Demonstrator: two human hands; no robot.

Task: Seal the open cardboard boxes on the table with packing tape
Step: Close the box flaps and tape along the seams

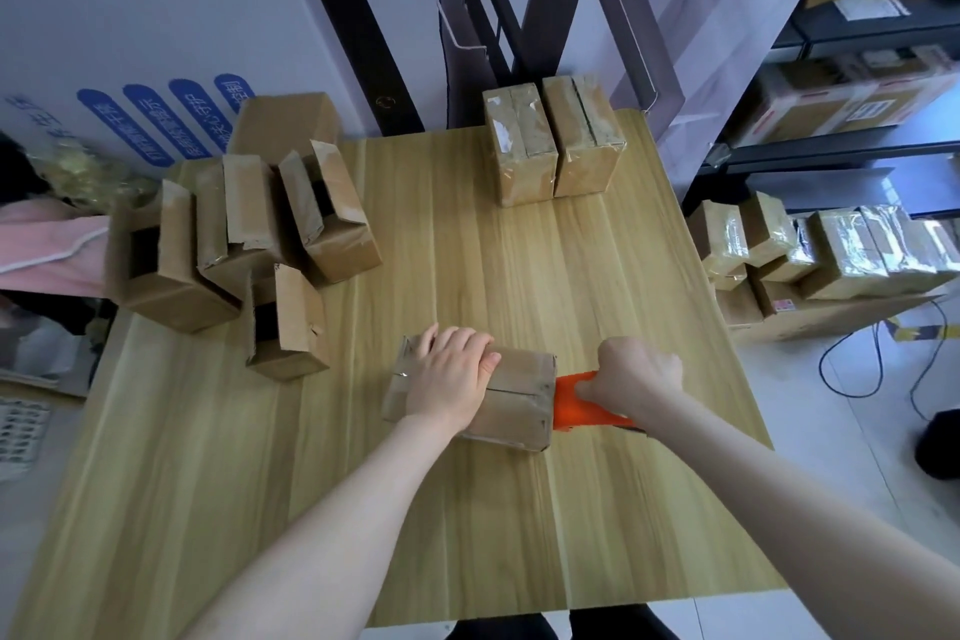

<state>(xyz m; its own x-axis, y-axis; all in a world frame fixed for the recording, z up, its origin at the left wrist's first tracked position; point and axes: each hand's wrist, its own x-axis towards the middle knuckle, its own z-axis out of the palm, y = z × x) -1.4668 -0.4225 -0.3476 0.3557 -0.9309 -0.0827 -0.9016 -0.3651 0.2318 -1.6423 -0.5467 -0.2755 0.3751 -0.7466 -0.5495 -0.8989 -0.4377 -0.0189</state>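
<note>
Four blue Chinese labels behind boxes

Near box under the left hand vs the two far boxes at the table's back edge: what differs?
Near box is gripped by the left hand; far boxes sit untouched. Near box's seam looks mostly bare; far boxes carry glossy tape. The orange dispenser meets the near box, not the far boxes. All are brown cardboard.

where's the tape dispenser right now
In the head view, the orange tape dispenser is gripped in the right hand, right of centre on the table, at the right end of the box that the left hand holds down.
</note>
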